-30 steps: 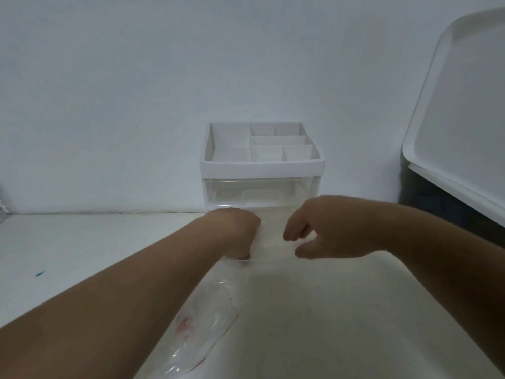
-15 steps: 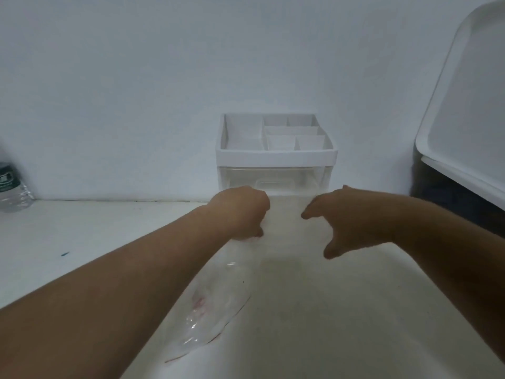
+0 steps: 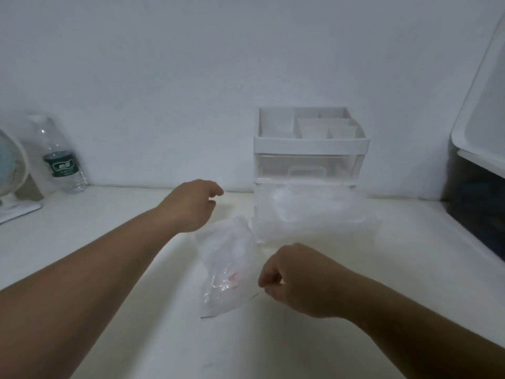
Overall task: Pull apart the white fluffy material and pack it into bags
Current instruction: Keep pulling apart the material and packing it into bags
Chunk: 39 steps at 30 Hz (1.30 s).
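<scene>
Clear plastic bag [image 3: 226,266] with a red mark, holding some white fluffy material [image 3: 218,299], lies flat on the white table [image 3: 136,214], just in front of the white compartmented plastic organiser [image 3: 311,143]. Right hand [image 3: 297,280]: fingers curled, thumb and forefinger pinching the bag's right edge. Left hand [image 3: 191,206]: fingers loosely bent, holding nothing, just left of the bag's far end. More fluff fills the organiser's pulled-out clear drawer [image 3: 314,231]. Clear water bottle [image 3: 61,160] and small white fan [image 3: 11,165] stand far left; dark bin [image 3: 478,209] far right.
</scene>
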Motion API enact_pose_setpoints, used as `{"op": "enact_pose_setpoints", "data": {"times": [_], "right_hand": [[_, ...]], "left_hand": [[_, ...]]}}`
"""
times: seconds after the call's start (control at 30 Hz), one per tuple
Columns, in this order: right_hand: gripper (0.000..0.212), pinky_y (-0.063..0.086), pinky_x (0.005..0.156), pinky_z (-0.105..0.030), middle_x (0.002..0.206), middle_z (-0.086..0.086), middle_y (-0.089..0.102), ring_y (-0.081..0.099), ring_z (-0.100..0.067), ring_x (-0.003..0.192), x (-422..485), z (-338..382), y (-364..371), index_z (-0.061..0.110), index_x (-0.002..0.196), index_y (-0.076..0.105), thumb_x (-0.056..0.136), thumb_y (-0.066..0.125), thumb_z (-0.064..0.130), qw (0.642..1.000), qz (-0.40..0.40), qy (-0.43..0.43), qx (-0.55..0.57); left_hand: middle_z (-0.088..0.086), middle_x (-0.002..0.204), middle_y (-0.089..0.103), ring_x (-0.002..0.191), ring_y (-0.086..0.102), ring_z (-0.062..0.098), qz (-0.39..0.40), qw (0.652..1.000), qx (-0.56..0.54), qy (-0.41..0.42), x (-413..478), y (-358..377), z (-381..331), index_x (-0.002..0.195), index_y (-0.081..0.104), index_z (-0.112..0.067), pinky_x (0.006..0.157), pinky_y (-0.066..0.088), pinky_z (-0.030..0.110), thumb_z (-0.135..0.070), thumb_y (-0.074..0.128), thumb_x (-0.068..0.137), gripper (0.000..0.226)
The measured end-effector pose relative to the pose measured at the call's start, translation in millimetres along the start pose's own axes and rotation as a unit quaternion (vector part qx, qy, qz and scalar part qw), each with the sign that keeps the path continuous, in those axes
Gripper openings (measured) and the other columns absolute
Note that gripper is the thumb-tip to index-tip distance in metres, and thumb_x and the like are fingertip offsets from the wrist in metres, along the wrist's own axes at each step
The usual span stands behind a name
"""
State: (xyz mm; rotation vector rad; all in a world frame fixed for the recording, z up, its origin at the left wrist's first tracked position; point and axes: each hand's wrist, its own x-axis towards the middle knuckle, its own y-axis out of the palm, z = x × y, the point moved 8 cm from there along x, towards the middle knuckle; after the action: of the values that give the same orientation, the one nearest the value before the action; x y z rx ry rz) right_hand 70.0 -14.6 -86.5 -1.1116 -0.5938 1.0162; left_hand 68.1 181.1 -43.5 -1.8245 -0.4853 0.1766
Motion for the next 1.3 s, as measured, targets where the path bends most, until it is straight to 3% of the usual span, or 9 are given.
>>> {"op": "enact_pose_setpoints", "data": {"times": [0.17,0.3,0.4,0.53,0.63,0.7,0.9,1.07,1.3], "right_hand": [[0.023,0.057,0.087,-0.022,0.101,0.008,0.076,0.069,-0.006,0.083,-2,3,22,0.023,0.109,0.077,0.093,0.06,0.022,0.996,-0.062,0.024,0.06],[0.037,0.044,0.094,-0.019,0.119,0.009,0.068,0.06,-0.01,0.106,-14,4,39,0.029,0.131,0.064,0.099,0.048,0.02,0.996,-0.075,0.017,0.049],[0.041,0.035,0.084,-0.017,0.112,0.006,0.058,0.046,-0.01,0.098,-19,6,42,0.029,0.141,0.054,0.104,0.043,0.016,0.989,-0.149,-0.006,0.013],[0.03,0.033,0.08,-0.003,0.106,0.012,0.07,0.054,0.001,0.093,-27,6,36,0.02,0.114,0.074,0.099,0.052,0.007,0.967,-0.25,-0.035,0.028],[0.029,0.035,0.056,-0.015,0.057,0.014,0.057,0.048,-0.001,0.054,-32,-11,44,0.013,0.07,0.069,0.086,0.053,-0.005,0.943,-0.241,0.016,0.227],[0.033,0.037,0.046,-0.018,0.055,0.008,0.057,0.048,-0.007,0.045,-33,-25,52,0.009,0.066,0.069,0.083,0.049,-0.011,0.899,-0.223,0.085,0.368],[0.008,0.044,0.051,-0.026,0.063,-0.007,0.042,0.043,-0.014,0.057,-19,-44,69,-0.001,0.072,0.058,0.08,0.056,-0.003,0.908,-0.196,0.131,0.346],[0.044,0.035,0.054,-0.025,0.064,-0.004,0.047,0.043,-0.012,0.058,-25,-30,62,-0.004,0.075,0.06,0.06,0.064,0.036,0.921,-0.179,0.084,0.335],[0.024,0.042,0.047,-0.023,0.068,-0.014,0.044,0.048,-0.02,0.057,-45,-43,57,-0.014,0.071,0.051,0.082,0.071,-0.004,0.821,-0.196,0.109,0.525]], "left_hand": [[-0.004,0.147,0.05,0.136,0.045,0.015,0.111,0.99,-0.087,0.006,-33,55,24,0.146,0.047,-0.023,0.103,0.03,0.018,-0.037,0.047,0.103,0.046],[-0.003,0.097,0.065,0.092,0.061,0.021,0.035,0.988,-0.143,-0.04,-40,56,37,0.108,0.063,-0.02,0.08,0.044,0.03,-0.04,0.059,0.097,0.024],[0.0,0.098,0.067,0.092,0.063,0.021,0.033,0.986,-0.161,-0.039,-48,54,30,0.094,0.063,-0.015,0.083,0.049,0.037,-0.04,0.068,0.09,0.026],[0.002,0.089,0.064,0.078,0.057,0.02,0.021,0.988,-0.144,-0.049,-67,55,17,0.09,0.055,-0.01,0.069,0.045,0.035,-0.046,0.068,0.087,0.038],[-0.001,0.081,0.056,0.068,0.047,0.017,0.004,0.987,-0.151,-0.062,-79,62,15,0.085,0.047,-0.015,0.061,0.036,0.03,-0.051,0.065,0.088,0.041],[-0.001,0.079,0.055,0.068,0.045,0.017,0.004,0.981,-0.183,-0.063,-85,68,13,0.084,0.046,-0.015,0.061,0.035,0.03,-0.053,0.065,0.087,0.043],[-0.001,0.079,0.057,0.071,0.052,0.018,-0.013,0.965,-0.25,-0.075,-95,82,10,0.09,0.051,-0.011,0.066,0.042,0.032,-0.059,0.059,0.089,0.049],[0.005,0.112,0.063,0.101,0.06,0.023,0.017,0.97,-0.229,-0.079,-100,97,0,0.13,0.043,-0.014,0.091,0.048,0.037,-0.066,0.042,0.093,0.064],[0.001,0.084,0.061,0.082,0.058,0.021,-0.043,0.973,-0.22,-0.055,-112,94,-2,0.129,0.044,-0.014,0.068,0.039,0.032,-0.057,0.034,0.099,0.054]]}}
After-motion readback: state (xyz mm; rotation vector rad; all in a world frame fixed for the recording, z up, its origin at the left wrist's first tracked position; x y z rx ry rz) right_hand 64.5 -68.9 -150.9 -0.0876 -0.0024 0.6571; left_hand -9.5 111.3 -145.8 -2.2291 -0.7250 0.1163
